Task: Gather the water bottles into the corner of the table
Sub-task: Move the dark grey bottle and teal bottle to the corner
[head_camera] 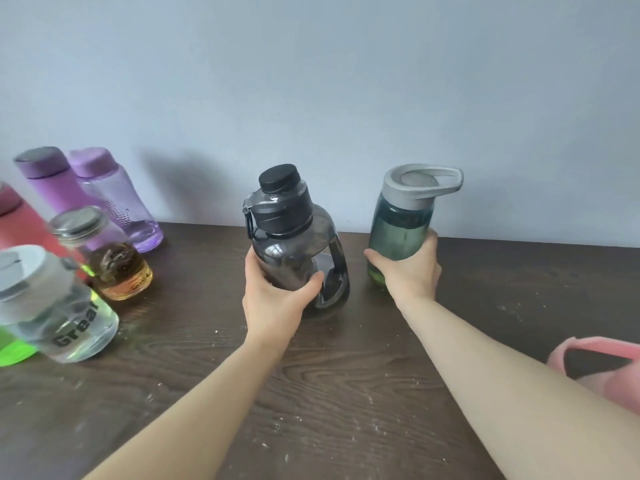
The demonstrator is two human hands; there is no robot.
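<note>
My left hand (277, 299) grips the lower body of a smoky black bottle (294, 244) with a black cap and a side handle, standing upright mid-table. My right hand (410, 271) wraps the base of a teal bottle (398, 226) with a grey loop lid, near the wall. At the left stands a cluster of bottles: two purple ones (114, 199) by the wall, a red one (24, 226), an amber glass one with a metal lid (117, 268), and a clear one with a white lid and black lettering (65, 313).
The dark wooden table (346, 375) meets a pale blue wall (311, 81) at the back. A pink object (602, 368) lies at the right edge. A bright green item (14, 348) sits at the far left behind the clear bottle.
</note>
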